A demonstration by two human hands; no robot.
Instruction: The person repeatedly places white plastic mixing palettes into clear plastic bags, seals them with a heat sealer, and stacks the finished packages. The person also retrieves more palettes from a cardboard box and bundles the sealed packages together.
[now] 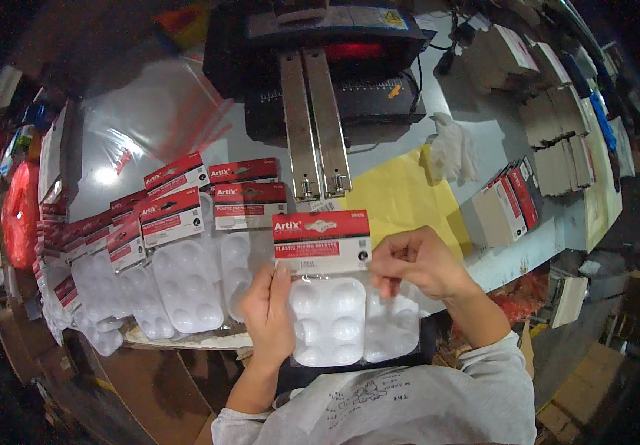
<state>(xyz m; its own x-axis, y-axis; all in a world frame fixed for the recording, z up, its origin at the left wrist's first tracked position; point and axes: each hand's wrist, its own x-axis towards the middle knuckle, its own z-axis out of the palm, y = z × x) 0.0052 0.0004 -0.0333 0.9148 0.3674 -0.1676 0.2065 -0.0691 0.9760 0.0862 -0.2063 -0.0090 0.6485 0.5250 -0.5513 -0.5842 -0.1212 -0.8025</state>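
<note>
A white plastic mixing palette (327, 323) with round wells hangs in a clear bag under a red and white header card (321, 245) in front of me. My left hand (269, 311) grips the bag's left edge just below the card, thumb up. Beside the card's right edge is my right hand (422, 265), its fingers curled together; whatever they may hold is too small to tell. Below that hand, partly behind the first palette, another white palette (394, 330) shows.
Several packaged palettes (179, 282) lie overlapping on the left of the table. A black machine (312, 44) with two metal rails stands at the back. To the right are a yellow sheet (401, 200), header cards (499, 208), crumpled white plastic (453, 148) and stacked cards (557, 111).
</note>
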